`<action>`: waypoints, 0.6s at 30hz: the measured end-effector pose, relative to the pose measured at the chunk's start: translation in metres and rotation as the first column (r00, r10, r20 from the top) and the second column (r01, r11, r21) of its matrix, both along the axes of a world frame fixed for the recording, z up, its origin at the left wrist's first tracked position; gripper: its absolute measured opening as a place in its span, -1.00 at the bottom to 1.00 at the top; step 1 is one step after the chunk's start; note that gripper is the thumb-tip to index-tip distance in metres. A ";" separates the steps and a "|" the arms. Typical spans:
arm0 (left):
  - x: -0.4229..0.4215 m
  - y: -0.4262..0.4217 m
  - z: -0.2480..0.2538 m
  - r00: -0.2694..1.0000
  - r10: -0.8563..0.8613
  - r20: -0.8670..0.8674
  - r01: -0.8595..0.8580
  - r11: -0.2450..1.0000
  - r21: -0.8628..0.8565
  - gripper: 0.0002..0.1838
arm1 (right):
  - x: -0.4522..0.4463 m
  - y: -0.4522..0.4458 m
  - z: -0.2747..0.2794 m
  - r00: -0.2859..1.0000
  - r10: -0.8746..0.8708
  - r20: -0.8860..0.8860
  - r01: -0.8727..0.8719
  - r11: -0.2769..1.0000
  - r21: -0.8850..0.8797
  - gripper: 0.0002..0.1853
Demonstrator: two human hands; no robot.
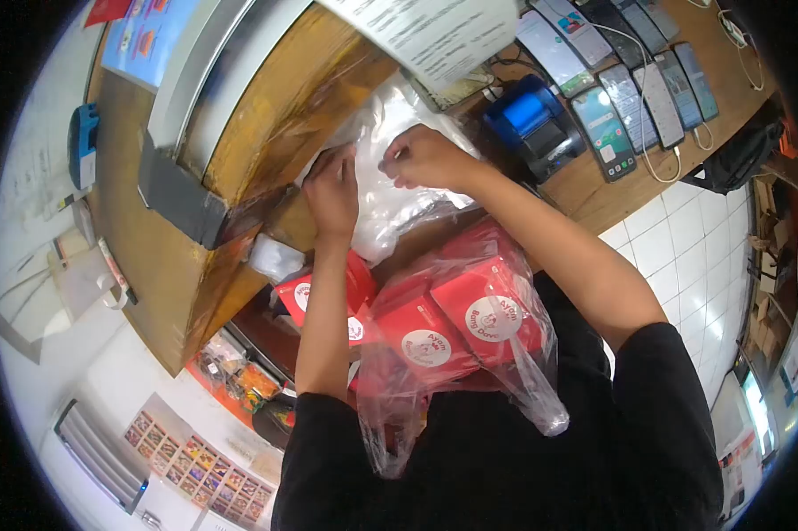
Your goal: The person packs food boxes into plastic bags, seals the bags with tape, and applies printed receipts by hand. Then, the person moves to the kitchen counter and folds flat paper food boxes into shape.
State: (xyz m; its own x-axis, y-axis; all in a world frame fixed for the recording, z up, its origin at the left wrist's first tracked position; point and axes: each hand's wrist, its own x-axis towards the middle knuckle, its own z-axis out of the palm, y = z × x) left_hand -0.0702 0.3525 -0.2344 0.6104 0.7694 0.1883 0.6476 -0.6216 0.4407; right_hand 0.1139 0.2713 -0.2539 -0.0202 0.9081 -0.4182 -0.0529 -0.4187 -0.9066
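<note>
A stack of clear plastic bags (379, 199) lies on the wooden counter under both hands. My left hand (332, 193) is at the stack's left edge, its fingers curled in against the plastic. Over the upper right part of the stack, my right hand (430, 159) has its fingers bent into a pinch; anything between them is too small to make out. Close to my body, a clear plastic carrier bag (540, 403) holds red food boxes (452, 323) with round white labels, its handles loose. More red boxes (315, 296) sit by my left forearm.
Several phones (604, 133) lie at the counter's upper right with a white cable across them. A blue and black device (533, 124) stands beside my right forearm. A wooden, metal-edged ledge (266, 97) rises at the left, and a printed sheet (425, 35) hangs above.
</note>
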 end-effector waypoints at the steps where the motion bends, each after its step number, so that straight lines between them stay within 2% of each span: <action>1: -0.004 0.000 0.001 0.998 0.034 -0.050 -0.033 0.999 0.025 -0.83 | -0.010 0.004 -0.005 0.988 -0.053 -0.144 0.038 0.994 -0.101 -0.63; 4: -0.013 0.001 0.007 0.973 0.138 -0.186 -0.106 0.980 0.170 -0.73 | -0.025 0.006 -0.006 0.997 -0.072 0.007 0.072 0.997 -0.022 -0.52; 6: -0.019 0.000 0.018 0.936 0.218 -0.276 -0.199 0.975 0.095 -0.67 | -0.032 0.004 0.000 0.992 -0.074 0.102 0.072 0.997 0.028 -0.49; 8: -0.026 0.006 0.017 0.939 0.215 -0.270 -0.195 0.976 0.099 -0.66 | -0.035 0.008 0.007 0.976 -0.078 0.204 0.060 0.994 0.090 -0.45; 10: -0.033 0.015 0.010 0.974 0.133 -0.183 -0.101 0.979 0.177 -0.67 | -0.045 0.013 0.014 0.959 -0.149 0.243 0.117 0.983 0.141 -0.43; 11: -0.037 0.014 0.006 0.975 0.124 -0.183 -0.102 0.987 0.121 -0.64 | -0.050 0.017 0.017 0.948 -0.186 0.259 0.145 0.975 0.167 -0.42; 12: -0.031 0.010 0.013 0.976 0.113 -0.184 -0.103 0.993 0.063 -0.61 | -0.055 0.020 0.015 0.943 -0.213 0.256 0.170 0.969 0.181 -0.42; 13: -0.024 0.006 0.021 0.977 0.101 -0.185 -0.101 0.995 0.006 -0.58 | -0.057 0.023 0.012 0.959 -0.224 0.174 0.205 0.971 0.125 -0.42; 15: -0.012 0.002 0.036 0.928 0.182 -0.325 -0.233 0.964 -0.126 -0.61 | -0.057 0.028 0.008 0.965 -0.263 0.007 0.263 0.965 0.006 -0.42; 16: -0.008 0.000 0.040 0.894 0.211 -0.396 -0.302 0.936 -0.183 -0.63 | -0.056 0.028 0.007 0.960 -0.279 0.006 0.279 0.960 -0.020 -0.44; 18: -0.005 -0.002 0.041 0.907 0.205 -0.368 -0.289 0.938 -0.191 -0.50 | -0.057 0.028 0.005 0.951 -0.310 -0.023 0.309 0.951 -0.033 -0.46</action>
